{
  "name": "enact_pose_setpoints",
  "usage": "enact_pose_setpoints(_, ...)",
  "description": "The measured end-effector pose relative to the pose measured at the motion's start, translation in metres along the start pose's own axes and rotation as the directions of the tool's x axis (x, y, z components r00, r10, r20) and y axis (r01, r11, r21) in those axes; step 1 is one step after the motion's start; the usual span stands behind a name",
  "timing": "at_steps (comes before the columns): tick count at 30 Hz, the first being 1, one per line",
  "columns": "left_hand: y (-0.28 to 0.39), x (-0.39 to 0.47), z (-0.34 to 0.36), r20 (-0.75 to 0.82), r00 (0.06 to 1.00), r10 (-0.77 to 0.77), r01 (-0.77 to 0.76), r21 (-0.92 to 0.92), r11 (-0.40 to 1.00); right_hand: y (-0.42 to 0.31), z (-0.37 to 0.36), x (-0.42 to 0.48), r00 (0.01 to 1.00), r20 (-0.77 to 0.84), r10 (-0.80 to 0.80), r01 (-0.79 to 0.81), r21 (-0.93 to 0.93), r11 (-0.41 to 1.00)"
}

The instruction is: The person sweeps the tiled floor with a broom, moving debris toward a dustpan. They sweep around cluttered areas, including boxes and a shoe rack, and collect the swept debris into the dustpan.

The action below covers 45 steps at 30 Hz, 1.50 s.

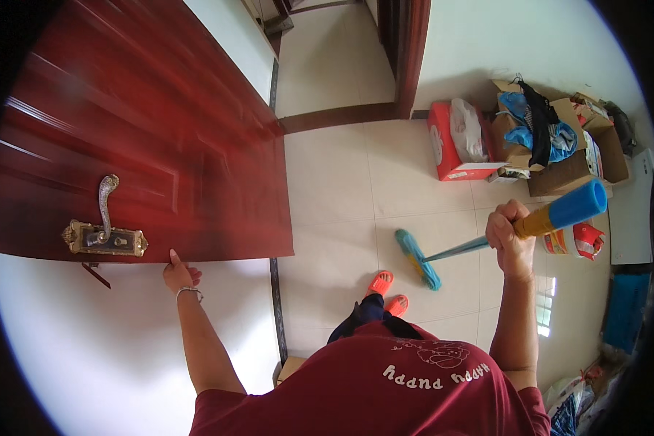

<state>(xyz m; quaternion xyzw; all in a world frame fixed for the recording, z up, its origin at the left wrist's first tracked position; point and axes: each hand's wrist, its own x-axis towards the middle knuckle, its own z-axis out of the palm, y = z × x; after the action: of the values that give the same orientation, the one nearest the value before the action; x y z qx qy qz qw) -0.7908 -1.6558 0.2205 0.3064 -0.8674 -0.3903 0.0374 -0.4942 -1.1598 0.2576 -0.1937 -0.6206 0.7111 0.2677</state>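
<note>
A dark red wooden door (223,180) stands ajar on the left, with an ornate metal lever handle (105,204) on its lock plate. My left hand (182,277) holds the door's free edge beside that plate, thumb on the front face and fingers at the edge. In my right hand (511,240) is the upper handle of a broom; its blue grip end (577,204) sticks out past my fist. The handle slants down to the blue-green bristled broom head (417,261), which rests on the tiled floor (338,218) close to my orange slippers (380,282).
A doorway (335,111) opens ahead. Along the right wall stand a red box (438,147) with a plastic bag, cardboard boxes (558,177) with cloth on top, and a bucket (558,243). Plastic bags (567,398) lie at lower right.
</note>
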Motion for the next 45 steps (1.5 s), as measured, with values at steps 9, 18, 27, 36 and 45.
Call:
enact_pose_setpoints(9,-0.008,0.004,0.001,0.042,0.999,-0.004,0.005,-0.021,1.000,-0.008,-0.006,-0.022,0.999,-0.040,-0.008,0.006,-0.043,0.999)
enact_pose_setpoints(18,-0.047,0.005,0.066,0.381,0.911,-0.159,0.257,-0.221,0.941,-0.063,-0.034,-0.043,0.853,-0.200,-0.482,0.507,0.103,0.856)
enact_pose_setpoints(27,0.048,-0.197,0.288,0.609,-0.129,0.782,-0.667,-0.637,0.386,-0.061,0.057,0.048,0.687,-0.208,-0.697,0.715,0.020,0.699)
enact_pose_setpoints(36,0.199,-0.065,0.454,0.449,0.039,0.893,-0.709,-0.618,0.341,0.018,0.193,0.222,0.853,-0.188,-0.488,0.502,0.035,0.864)
enact_pose_setpoints(45,0.227,0.104,0.593,0.401,0.215,0.890,-0.827,-0.410,0.385,0.181,0.253,0.339,0.958,-0.021,-0.287,0.280,-0.158,0.947)
